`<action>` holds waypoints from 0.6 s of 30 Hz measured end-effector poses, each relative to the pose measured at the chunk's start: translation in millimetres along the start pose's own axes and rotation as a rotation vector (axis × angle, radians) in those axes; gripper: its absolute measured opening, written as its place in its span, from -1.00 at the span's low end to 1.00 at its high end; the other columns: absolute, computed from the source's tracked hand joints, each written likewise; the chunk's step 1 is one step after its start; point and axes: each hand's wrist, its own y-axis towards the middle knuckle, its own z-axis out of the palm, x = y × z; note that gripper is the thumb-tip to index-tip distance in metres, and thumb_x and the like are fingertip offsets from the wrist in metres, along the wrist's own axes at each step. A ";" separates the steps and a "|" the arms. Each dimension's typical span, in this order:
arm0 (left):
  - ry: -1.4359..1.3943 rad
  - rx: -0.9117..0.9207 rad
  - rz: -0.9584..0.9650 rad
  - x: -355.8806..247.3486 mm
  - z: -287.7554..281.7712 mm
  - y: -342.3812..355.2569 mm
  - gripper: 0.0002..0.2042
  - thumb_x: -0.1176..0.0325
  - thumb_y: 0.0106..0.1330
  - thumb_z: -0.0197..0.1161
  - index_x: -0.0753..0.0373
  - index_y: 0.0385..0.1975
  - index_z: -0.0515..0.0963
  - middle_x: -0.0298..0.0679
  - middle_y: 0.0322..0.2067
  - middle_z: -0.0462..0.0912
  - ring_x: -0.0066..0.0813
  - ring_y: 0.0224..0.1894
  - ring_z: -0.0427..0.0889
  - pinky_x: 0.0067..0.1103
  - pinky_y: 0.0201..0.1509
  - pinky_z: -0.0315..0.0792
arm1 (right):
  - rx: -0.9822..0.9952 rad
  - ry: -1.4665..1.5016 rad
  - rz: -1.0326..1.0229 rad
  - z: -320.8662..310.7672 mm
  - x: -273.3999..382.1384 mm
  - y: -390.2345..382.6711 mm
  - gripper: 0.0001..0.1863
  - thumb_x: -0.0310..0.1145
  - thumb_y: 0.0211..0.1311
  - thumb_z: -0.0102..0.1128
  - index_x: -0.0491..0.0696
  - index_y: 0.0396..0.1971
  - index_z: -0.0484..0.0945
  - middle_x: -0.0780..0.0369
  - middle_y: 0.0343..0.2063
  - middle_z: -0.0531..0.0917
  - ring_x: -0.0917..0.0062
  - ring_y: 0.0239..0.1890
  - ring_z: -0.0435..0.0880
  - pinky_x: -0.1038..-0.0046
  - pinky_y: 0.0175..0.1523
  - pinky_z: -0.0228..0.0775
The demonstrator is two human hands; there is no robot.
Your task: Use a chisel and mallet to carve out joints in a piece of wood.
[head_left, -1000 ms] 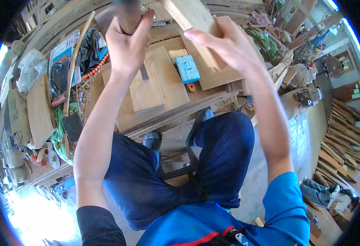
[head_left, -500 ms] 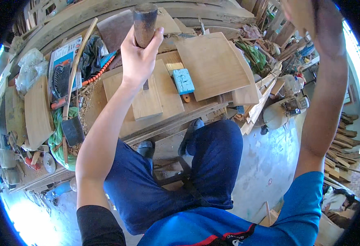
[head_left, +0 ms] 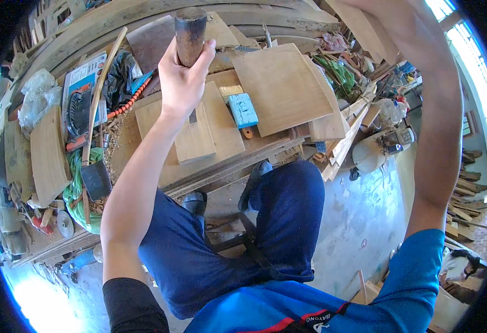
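Note:
My left hand [head_left: 183,83] is wrapped round the thick dark wooden handle of a chisel [head_left: 191,36], which stands up above the fist. Below the wrist, a bit of its dark blade [head_left: 193,116] shows over a pale wooden block [head_left: 196,139]. That block lies on a wider board [head_left: 224,125]. My right arm is raised at the far right, its hand [head_left: 374,4] bent inward at the top edge and mostly cut off. A flat-sided piece of pale wood [head_left: 368,30] angles down from this hand; the fingers' grip on it is partly out of frame.
A cracked light-blue block [head_left: 243,110] sits right of the wooden block, beside a large thin board [head_left: 282,89]. Left are a long wooden stick [head_left: 106,83], an orange-and-black coiled cord [head_left: 129,105], wood shavings and a green bag [head_left: 77,191]. An air compressor [head_left: 377,150] stands at right.
My right hand has swung inward and left along the top edge, bringing the pale piece of wood into clearer view. My left hand stays closed on the chisel; the view has shifted slightly.

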 end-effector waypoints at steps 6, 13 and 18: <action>-0.027 -0.008 0.001 0.9 3.4 0.9 -0.84 0.37 0.38 0.32 0.25 -0.39 0.50 -0.53 -0.55 0.46 -0.80 -0.46 0.33 -0.71 -0.39 0.27 | -0.004 0.032 0.022 7.8 0.3 -4.6 -0.36 0.16 0.02 0.35 -0.24 -0.32 0.65 0.24 -0.57 0.59 0.50 -0.53 0.57 0.51 -0.48 0.24; -0.026 -0.009 -0.034 2.4 2.9 1.1 -0.84 0.37 0.37 0.33 0.26 -0.38 0.50 -0.53 -0.56 0.46 -0.79 -0.46 0.33 -0.70 -0.38 0.28 | -0.010 -0.017 0.031 11.9 0.0 -5.9 -0.47 0.08 0.06 0.39 -0.19 -0.38 0.69 0.26 -0.58 0.63 0.56 -0.51 0.60 0.53 -0.46 0.25; 0.006 0.023 0.024 5.4 7.6 2.9 -0.85 0.37 0.37 0.33 0.27 -0.35 0.52 -0.52 -0.55 0.47 -0.78 -0.46 0.33 -0.70 -0.36 0.28 | 0.129 -0.042 0.044 8.5 -12.5 -2.7 -0.51 0.03 0.11 0.38 -0.19 -0.41 0.68 0.27 -0.65 0.61 0.57 -0.64 0.56 0.54 -0.55 0.23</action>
